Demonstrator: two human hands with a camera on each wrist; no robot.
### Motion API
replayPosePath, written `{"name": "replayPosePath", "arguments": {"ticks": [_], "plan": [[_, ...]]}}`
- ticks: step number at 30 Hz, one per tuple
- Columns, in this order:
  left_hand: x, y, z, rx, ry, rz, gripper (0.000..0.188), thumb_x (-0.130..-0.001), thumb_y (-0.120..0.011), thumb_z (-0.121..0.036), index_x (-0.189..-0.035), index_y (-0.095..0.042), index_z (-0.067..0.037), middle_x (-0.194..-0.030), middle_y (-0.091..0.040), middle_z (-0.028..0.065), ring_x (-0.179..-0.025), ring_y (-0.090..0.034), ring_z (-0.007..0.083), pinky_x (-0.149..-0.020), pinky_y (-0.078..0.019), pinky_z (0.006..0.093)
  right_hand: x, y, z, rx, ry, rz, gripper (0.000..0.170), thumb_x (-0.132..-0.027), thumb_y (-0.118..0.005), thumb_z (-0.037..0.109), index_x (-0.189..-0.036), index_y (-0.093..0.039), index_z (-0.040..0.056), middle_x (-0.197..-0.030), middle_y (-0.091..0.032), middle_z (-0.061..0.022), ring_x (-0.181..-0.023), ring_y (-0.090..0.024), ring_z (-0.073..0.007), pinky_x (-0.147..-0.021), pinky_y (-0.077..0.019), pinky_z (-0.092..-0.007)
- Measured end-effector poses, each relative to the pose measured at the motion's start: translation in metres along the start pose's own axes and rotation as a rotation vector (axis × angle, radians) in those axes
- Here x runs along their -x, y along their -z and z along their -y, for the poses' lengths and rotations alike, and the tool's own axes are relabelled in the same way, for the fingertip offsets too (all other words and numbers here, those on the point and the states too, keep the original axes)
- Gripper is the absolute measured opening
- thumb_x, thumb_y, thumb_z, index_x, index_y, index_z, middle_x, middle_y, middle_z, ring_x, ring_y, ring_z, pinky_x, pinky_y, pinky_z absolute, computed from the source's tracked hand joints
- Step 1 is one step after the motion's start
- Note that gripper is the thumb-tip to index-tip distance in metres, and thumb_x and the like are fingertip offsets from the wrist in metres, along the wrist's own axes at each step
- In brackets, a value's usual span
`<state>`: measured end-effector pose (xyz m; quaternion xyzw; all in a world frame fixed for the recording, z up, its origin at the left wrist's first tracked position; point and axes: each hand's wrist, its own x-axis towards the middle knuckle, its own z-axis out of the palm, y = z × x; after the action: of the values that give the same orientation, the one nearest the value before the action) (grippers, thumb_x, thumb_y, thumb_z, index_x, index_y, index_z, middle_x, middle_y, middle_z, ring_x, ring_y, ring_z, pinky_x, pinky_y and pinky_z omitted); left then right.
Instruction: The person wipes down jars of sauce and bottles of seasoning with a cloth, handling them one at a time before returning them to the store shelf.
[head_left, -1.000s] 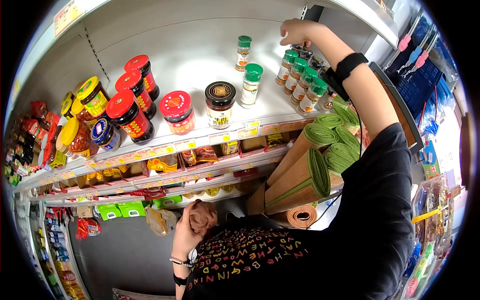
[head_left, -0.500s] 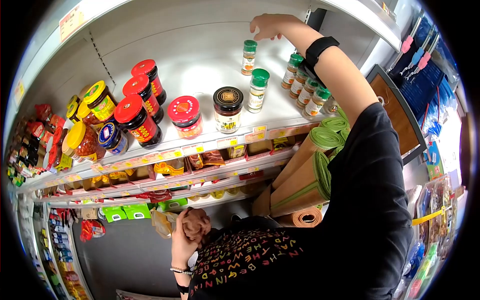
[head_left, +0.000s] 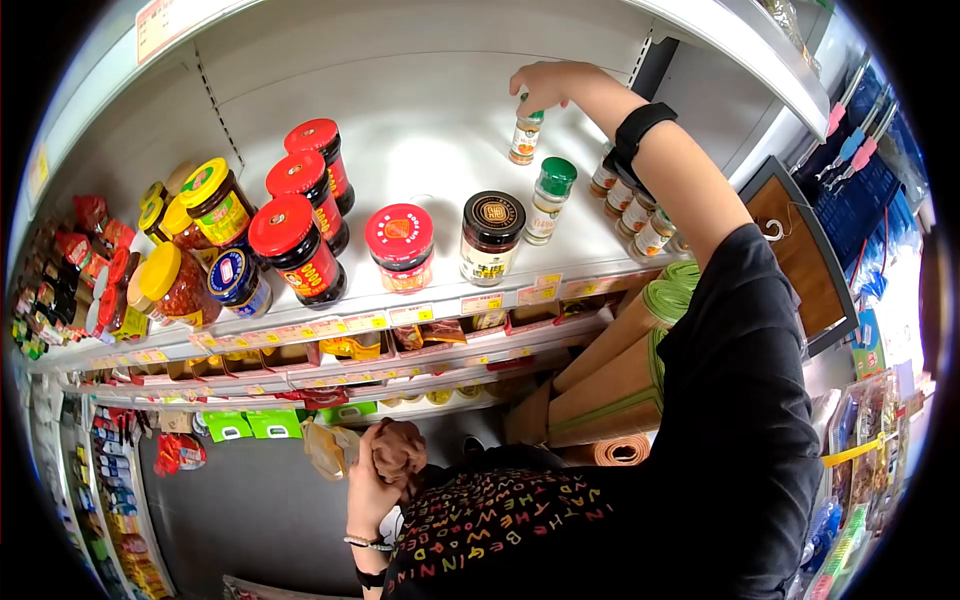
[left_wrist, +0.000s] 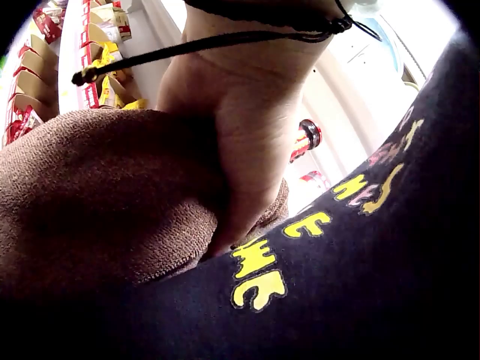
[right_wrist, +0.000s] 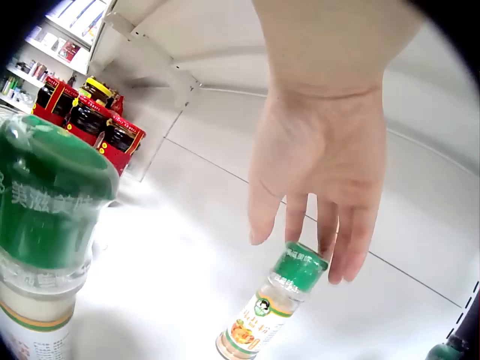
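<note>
My right hand (head_left: pixel 553 84) reaches down over the green cap of a spice bottle (head_left: pixel 525 142) at the back of the shelf. In the right wrist view the fingers hang nearly straight around this green cap (right_wrist: pixel 301 266), with the thumb apart on its left. A second green-capped spice bottle (head_left: pixel 548 203) stands closer to the front edge, beside a black-lidded jar (head_left: pixel 492 240). Low against the black shirt, my left hand (head_left: pixel 371 500) holds a bunched brown terry cloth (left_wrist: pixel 97 187); its fingertips are hidden by the cloth.
More spice bottles (head_left: pixel 637 212) stand in rows to the right, partly behind the arm. Red-lidded jars (head_left: pixel 300 250) and yellow-lidded jars (head_left: pixel 215 200) fill the left of the white shelf (head_left: pixel 400 165). Rolled mats (head_left: pixel 615 395) lean below at the right, beneath the upper shelf edge (head_left: pixel 745 45).
My right hand has moved left from the rows of spice bottles to the lone bottle at the back and lowered onto its cap. The left hand keeps holding the brown cloth.
</note>
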<state>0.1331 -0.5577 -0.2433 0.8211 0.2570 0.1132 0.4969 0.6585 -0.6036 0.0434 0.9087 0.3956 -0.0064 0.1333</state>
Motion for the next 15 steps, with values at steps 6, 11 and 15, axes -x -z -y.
{"name": "replayPosePath", "arguments": {"ticks": [6,11,15], "plan": [[-0.012,-0.001,-0.011,-0.003,-0.073,0.024,0.078,-0.066,-0.071,0.001,-0.136,-0.04,-0.012,-0.101,-0.066,0.023,-0.097,-0.064,0.0435,-0.079,-0.0553,0.0435,0.0,-0.001,-0.009,-0.128,-0.053,0.016,0.035,-0.078,-0.065,0.009,-0.113,-0.06,0.0087,-0.094,-0.066,-0.0122,-0.063,-0.067,-0.021,-0.056,-0.0569,-0.0297],[-0.018,0.0,-0.011,0.008,-0.067,0.046,0.078,-0.066,-0.071,0.001,-0.137,-0.04,-0.013,-0.101,-0.066,0.0228,-0.097,-0.064,0.0433,-0.079,-0.0554,0.0432,0.02,0.012,-0.037,-0.091,-0.05,-0.04,0.036,-0.076,-0.062,0.006,-0.113,-0.061,0.0071,-0.09,-0.066,-0.0118,-0.068,-0.068,-0.0207,-0.056,-0.0566,-0.0319],[-0.02,0.002,-0.008,-0.015,-0.048,0.065,0.079,-0.066,-0.071,0.001,-0.137,-0.04,-0.014,-0.102,-0.066,0.0229,-0.097,-0.064,0.0436,-0.08,-0.0555,0.0428,0.031,0.01,-0.058,-0.018,-0.166,-0.04,0.042,-0.073,-0.063,0.004,-0.115,-0.061,0.0074,-0.09,-0.067,-0.0122,-0.069,-0.068,-0.0218,-0.057,-0.0567,-0.0344]]}}
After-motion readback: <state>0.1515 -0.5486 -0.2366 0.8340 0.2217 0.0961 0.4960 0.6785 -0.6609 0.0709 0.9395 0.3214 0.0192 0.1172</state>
